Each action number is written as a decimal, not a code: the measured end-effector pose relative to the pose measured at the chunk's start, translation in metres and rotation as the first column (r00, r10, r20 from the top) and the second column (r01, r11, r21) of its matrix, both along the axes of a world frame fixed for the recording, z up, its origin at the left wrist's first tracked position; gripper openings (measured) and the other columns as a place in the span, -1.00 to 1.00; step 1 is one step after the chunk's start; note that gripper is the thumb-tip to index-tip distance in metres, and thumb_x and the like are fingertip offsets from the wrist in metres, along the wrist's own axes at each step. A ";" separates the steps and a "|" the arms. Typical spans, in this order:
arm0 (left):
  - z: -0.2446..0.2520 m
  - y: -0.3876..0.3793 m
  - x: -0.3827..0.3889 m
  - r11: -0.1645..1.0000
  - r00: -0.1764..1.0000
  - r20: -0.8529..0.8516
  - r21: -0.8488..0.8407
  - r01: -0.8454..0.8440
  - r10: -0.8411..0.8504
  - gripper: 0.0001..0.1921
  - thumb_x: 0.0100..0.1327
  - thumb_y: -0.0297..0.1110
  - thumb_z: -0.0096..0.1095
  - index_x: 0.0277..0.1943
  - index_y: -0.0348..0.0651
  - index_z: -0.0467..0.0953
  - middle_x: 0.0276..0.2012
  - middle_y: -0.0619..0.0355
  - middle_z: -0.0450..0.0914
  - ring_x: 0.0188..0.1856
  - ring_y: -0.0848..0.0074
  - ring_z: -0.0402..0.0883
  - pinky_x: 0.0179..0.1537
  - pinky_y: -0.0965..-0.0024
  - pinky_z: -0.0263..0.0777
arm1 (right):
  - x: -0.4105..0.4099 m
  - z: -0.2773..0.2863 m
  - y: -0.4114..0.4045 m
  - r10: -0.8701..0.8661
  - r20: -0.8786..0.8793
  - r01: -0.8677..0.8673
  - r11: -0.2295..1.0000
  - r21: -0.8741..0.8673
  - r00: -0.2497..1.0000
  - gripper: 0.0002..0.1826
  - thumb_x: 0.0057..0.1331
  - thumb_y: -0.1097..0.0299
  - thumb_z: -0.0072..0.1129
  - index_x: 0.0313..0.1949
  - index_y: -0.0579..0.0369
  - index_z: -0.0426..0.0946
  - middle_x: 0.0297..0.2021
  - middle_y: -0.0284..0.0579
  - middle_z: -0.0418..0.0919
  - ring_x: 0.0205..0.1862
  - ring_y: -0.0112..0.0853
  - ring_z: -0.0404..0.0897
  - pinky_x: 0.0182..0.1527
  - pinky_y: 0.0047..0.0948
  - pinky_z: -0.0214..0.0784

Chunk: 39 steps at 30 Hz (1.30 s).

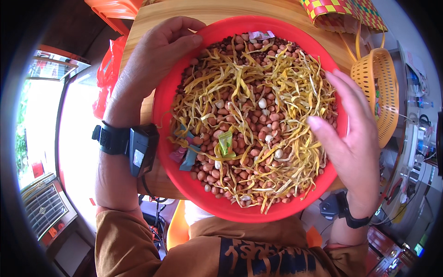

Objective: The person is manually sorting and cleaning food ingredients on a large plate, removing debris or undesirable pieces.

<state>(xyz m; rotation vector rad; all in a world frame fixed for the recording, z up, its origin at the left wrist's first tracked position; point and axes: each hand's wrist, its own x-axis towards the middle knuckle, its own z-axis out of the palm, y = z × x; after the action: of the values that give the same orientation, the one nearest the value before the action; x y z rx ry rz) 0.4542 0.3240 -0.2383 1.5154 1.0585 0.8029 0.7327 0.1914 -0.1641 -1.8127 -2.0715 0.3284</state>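
A large round red plastic tray point(277, 214) holds shelled peanuts point(207, 169), small dark red beans near its far rim, and many dried yellow flower strands point(294, 90) on top. Among them lie a green wrapped candy point(226, 143), a pink wrapped candy point(261, 35) and blue wrapped candies point(189, 158) at the left. My left hand point(173, 45) rests at the upper left rim, its thumb over the edge and its fingers partly hidden. My right hand point(349, 135) is at the right rim, fingers spread, the thumb over the yellow strands with nothing visibly pinched.
The tray is on a wooden table point(173, 8). A yellow perforated plastic basket point(389, 93) stands at the right, near a checkered woven bag point(342, 12). A red plastic bag point(109, 76) and an orange stool point(114, 10) are at the left.
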 end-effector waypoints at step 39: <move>-0.010 0.002 -0.007 1.000 0.999 0.045 -0.006 0.020 -0.020 -0.73 0.38 -0.40 0.12 0.09 -0.26 0.45 -0.18 0.26 0.59 -0.18 0.73 0.56 -0.13 0.64 0.46 | -0.028 -0.016 0.071 0.382 -0.026 -0.383 0.924 -0.017 0.924 -0.58 0.25 0.43 0.13 0.11 0.26 0.42 0.12 0.08 0.46 0.20 -0.14 0.42 0.24 -0.33 0.20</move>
<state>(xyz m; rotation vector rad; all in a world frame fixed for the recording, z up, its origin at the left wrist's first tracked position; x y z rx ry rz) 0.4472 0.3256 -0.2486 1.4938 1.0108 0.8149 0.7045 0.2620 -0.1806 -1.3952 -2.4086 0.4727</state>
